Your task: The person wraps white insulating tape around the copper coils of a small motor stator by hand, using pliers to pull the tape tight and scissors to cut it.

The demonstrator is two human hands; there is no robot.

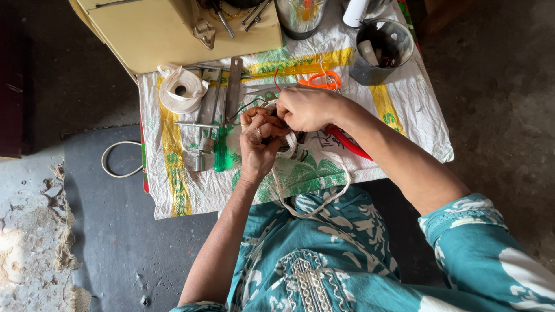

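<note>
Hands (258,144), two, both closed on one white strap (289,151), beside one tape roll (181,89)

A cloth (404,110) covers a low table, and a case (173,29) rests on its far left corner. A roll of tape (182,89) lies just before the case. A screwdriver (221,153) and metal tools (217,101) lie right of the roll. The left hand (259,147) and right hand (306,107) meet at the cloth's centre over a cord (312,199) that hangs off the near edge. Scissors (324,81) lie behind the right hand, with a tin (378,52) at far right.
</note>
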